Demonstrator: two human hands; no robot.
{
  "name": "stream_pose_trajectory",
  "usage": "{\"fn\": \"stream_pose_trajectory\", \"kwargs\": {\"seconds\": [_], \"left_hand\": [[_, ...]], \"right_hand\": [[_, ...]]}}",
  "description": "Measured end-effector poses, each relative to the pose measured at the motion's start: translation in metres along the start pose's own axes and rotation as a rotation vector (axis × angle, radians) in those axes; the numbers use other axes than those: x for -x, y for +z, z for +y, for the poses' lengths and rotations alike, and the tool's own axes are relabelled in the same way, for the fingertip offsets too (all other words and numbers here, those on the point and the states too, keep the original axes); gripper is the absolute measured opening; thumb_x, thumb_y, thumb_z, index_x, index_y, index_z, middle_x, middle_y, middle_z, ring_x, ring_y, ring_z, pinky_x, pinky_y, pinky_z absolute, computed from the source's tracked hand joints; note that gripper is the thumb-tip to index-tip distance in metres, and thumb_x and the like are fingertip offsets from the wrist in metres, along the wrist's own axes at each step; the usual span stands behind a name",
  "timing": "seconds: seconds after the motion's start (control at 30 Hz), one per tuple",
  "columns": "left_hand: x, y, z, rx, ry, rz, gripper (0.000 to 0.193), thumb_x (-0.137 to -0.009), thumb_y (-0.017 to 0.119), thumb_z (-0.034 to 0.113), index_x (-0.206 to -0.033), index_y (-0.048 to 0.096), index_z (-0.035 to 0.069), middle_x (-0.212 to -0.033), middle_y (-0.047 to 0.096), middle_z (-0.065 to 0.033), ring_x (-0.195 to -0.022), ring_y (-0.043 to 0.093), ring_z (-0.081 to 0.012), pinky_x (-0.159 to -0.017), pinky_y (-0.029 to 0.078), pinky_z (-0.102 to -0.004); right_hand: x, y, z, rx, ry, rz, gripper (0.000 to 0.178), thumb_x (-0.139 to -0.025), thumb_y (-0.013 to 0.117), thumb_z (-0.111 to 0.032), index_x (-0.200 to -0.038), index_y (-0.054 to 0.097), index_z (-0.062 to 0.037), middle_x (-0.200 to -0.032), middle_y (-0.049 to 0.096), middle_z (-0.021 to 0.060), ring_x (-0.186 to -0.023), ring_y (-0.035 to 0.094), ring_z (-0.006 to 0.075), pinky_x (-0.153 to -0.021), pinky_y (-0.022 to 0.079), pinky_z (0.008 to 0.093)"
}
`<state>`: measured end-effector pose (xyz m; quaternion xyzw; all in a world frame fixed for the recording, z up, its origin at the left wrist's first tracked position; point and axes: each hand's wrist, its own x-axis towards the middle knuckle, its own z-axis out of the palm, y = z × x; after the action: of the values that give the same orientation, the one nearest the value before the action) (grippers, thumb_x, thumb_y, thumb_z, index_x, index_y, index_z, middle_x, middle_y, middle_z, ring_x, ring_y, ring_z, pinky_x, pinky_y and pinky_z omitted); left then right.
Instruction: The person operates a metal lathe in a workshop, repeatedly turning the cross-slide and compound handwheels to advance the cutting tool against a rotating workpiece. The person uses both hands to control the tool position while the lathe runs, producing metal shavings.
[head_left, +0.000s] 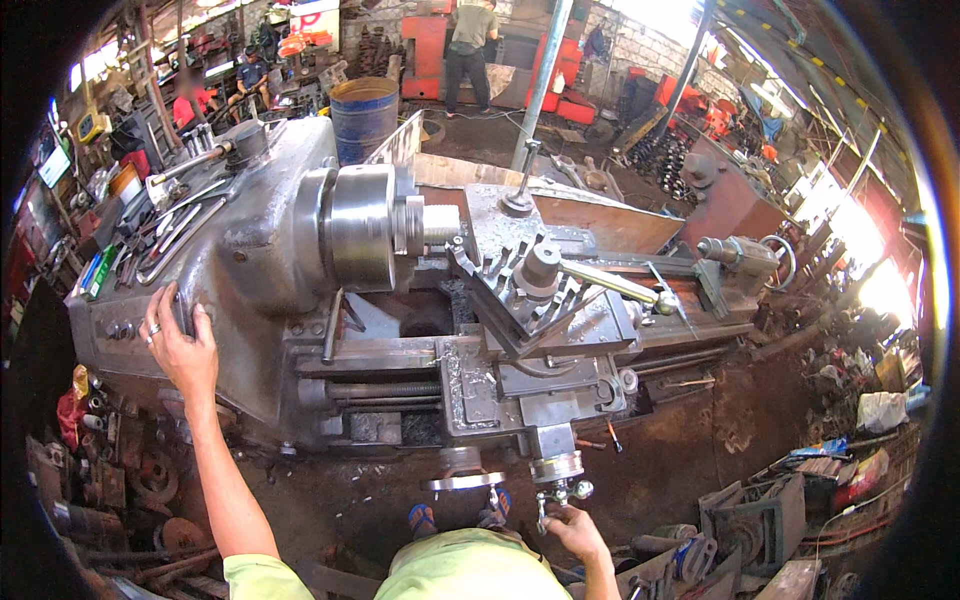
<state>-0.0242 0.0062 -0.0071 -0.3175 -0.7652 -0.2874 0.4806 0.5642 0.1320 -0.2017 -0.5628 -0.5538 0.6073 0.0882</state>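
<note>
A large metal lathe stands in front of me. My left hand (pixel 183 345), a ring on one finger, reaches to the front of its headstock (pixel 250 240), with thumb and fingers closed around a short dark lever (pixel 185 308). Low at the front, my right hand (pixel 577 532) grips the handle of the cross-slide crank (pixel 556 468), beside its ball ends. The chuck (pixel 360 228) holds a short ridged metal workpiece (pixel 441 224). Just right of the workpiece is the tool post (pixel 541 270), with a long clamping handle (pixel 612 280). Metal chips lie on the carriage (pixel 465 385).
Wrenches and other hand tools (pixel 180 232) lie on the headstock top. A carriage handwheel (pixel 466 482) is near my feet; the tailstock (pixel 740 258) stands right. Behind are a blue drum (pixel 364 115) and a standing person (pixel 470 45); others sit back left. Scrap metal (pixel 755 515) lies lower right.
</note>
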Motion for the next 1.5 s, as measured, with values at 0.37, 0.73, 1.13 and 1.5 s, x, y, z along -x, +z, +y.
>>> {"fn": "stream_pose_trajectory", "kwargs": {"seconds": [0.37,0.73,1.13,1.5], "left_hand": [[0.000,-0.005,0.004,0.016,-0.024,-0.021,0.042,-0.083,0.069,0.014,-0.124,0.061,0.006,-0.128,0.057,-0.0139,-0.117,0.051,-0.0355,-0.101,0.039,-0.0478],[-0.001,-0.009,0.009,0.035,-0.028,-0.025,0.042,-0.083,0.068,0.014,-0.124,0.060,0.005,-0.127,0.058,-0.0153,-0.116,0.051,-0.0366,-0.100,0.038,-0.0488],[-0.003,-0.010,0.010,0.053,-0.031,-0.021,0.041,-0.083,0.068,0.013,-0.123,0.061,0.004,-0.127,0.058,-0.0158,-0.116,0.051,-0.0367,-0.100,0.038,-0.0485],[-0.004,-0.014,0.017,0.064,-0.047,-0.040,0.041,-0.083,0.069,0.013,-0.123,0.061,0.006,-0.128,0.057,-0.0159,-0.116,0.051,-0.0366,-0.101,0.037,-0.0484]], "right_hand": [[-0.014,0.024,0.021,-0.030,-0.022,0.239,0.053,-0.101,0.049,-0.043,-0.109,0.065,0.0069,-0.096,0.068,0.0117,-0.086,0.059,0.0170,-0.078,0.047,0.0352],[0.002,0.045,-0.005,-0.699,0.107,0.135,0.055,-0.099,0.049,-0.048,-0.095,0.067,0.0042,-0.078,0.068,0.0144,-0.059,0.062,0.0239,-0.054,0.051,0.0371],[-0.009,-0.027,-0.002,0.422,-0.103,0.399,0.038,-0.090,0.067,-0.029,-0.117,0.068,-0.0015,-0.087,0.073,0.0199,-0.082,0.072,0.0292,-0.072,0.054,0.0383],[0.008,0.036,-0.009,0.737,-0.205,0.644,0.057,-0.087,0.063,-0.034,-0.131,0.054,0.0016,-0.112,0.063,0.0230,-0.106,0.060,0.0402,-0.087,0.047,0.0525]]}}
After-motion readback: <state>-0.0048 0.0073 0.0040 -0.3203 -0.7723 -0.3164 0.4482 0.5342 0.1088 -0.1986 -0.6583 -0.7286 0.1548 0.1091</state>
